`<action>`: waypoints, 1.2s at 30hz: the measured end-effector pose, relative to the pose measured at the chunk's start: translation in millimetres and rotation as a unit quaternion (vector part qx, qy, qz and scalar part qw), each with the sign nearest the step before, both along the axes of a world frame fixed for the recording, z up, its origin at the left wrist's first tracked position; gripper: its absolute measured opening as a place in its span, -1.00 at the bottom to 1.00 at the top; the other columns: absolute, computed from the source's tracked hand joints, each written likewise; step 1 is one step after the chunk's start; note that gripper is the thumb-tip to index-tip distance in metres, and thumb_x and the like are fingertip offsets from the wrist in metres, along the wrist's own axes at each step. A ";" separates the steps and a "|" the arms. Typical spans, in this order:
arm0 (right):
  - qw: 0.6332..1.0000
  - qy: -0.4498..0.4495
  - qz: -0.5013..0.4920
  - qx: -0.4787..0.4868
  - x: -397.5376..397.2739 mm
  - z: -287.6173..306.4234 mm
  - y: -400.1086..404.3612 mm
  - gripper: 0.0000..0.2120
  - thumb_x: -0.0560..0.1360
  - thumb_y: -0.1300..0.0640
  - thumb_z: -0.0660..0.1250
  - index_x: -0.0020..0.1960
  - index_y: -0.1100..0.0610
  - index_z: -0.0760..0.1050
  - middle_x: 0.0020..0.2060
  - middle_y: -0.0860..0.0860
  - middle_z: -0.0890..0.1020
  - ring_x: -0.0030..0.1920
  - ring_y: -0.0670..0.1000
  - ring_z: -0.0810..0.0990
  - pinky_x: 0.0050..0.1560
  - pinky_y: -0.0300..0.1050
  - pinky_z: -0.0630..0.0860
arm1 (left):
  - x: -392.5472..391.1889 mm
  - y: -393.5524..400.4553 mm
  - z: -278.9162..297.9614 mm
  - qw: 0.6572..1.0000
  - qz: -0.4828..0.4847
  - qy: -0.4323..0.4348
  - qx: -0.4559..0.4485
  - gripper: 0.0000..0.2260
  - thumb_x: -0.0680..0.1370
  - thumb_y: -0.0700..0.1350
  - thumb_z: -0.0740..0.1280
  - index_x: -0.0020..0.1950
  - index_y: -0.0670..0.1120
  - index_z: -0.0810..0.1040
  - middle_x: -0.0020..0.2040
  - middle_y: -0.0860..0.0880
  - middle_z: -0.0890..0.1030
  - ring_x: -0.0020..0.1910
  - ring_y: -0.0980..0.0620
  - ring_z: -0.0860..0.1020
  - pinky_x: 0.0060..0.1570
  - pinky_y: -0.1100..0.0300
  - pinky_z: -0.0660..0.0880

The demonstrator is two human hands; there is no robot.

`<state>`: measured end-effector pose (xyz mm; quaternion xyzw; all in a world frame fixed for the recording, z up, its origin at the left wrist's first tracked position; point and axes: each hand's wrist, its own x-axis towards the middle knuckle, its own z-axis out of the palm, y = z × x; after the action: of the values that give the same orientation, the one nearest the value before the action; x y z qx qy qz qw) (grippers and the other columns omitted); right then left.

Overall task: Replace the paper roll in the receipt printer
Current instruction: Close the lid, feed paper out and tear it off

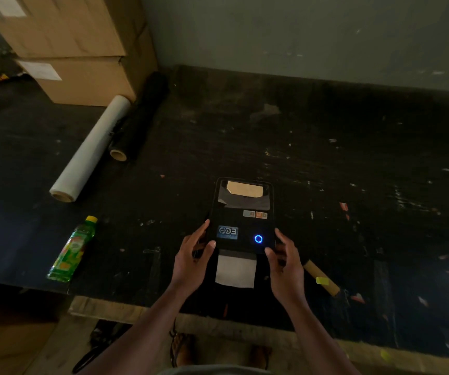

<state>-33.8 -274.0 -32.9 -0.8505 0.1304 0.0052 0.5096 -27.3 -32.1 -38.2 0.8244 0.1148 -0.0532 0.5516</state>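
Observation:
A black receipt printer (242, 212) stands on the dark table, its lid closed, with a blue ring light (258, 239) lit near its front right corner. A strip of white paper (235, 270) sticks out of its front towards me. My left hand (192, 259) touches the printer's front left side, thumb on the top face. My right hand (285, 262) rests against the front right side, fingers partly curled at the corner. Neither hand lifts the printer. A bare cardboard tube (322, 277) with a yellow tag lies just right of my right hand.
A green drink bottle (73, 250) lies at the left near the table edge (126, 307). A white film roll (90, 150) and a black roll (136, 123) lie further back, beside stacked cardboard boxes (82, 50). A wall stands behind the table.

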 end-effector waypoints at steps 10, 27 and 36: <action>1.000 -0.003 0.004 -0.003 -0.1 1.7 0.3 -0.48 0.60 -0.10 0.32 0.53 -0.22 0.29 0.25 -0.15 0.46 0.15 -0.29 0.49 -0.01 -0.35 0.40 | 0.3 1.6 -1.2 1.000 -0.005 -0.005 0.004 -0.50 0.65 0.14 0.33 0.52 0.50 0.26 0.37 0.17 0.42 0.24 0.20 0.56 0.11 0.24 0.57; 1.000 0.010 0.004 0.012 -0.3 3.0 -0.4 -0.48 0.61 -0.07 0.33 0.54 -0.23 0.29 0.26 -0.15 0.47 0.16 -0.26 0.51 0.01 -0.33 0.43 | -0.6 0.4 3.8 1.000 -0.005 -0.001 -0.003 -0.50 0.66 0.12 0.33 0.54 0.45 0.27 0.43 0.12 0.39 0.30 0.14 0.55 0.14 0.22 0.55; 1.000 0.007 0.004 0.016 -0.4 4.4 -0.7 -0.48 0.61 -0.07 0.32 0.54 -0.21 0.30 0.29 -0.09 0.49 0.18 -0.19 0.53 0.05 -0.30 0.45 | -0.6 0.5 4.2 1.000 -0.009 0.001 -0.010 -0.50 0.66 0.12 0.32 0.54 0.46 0.26 0.47 0.10 0.39 0.29 0.17 0.52 0.12 0.27 0.52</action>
<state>-34.2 -274.6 -28.5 -0.8424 0.1303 0.0151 0.5226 -27.8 -31.6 -33.9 0.8201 0.1075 -0.0599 0.5589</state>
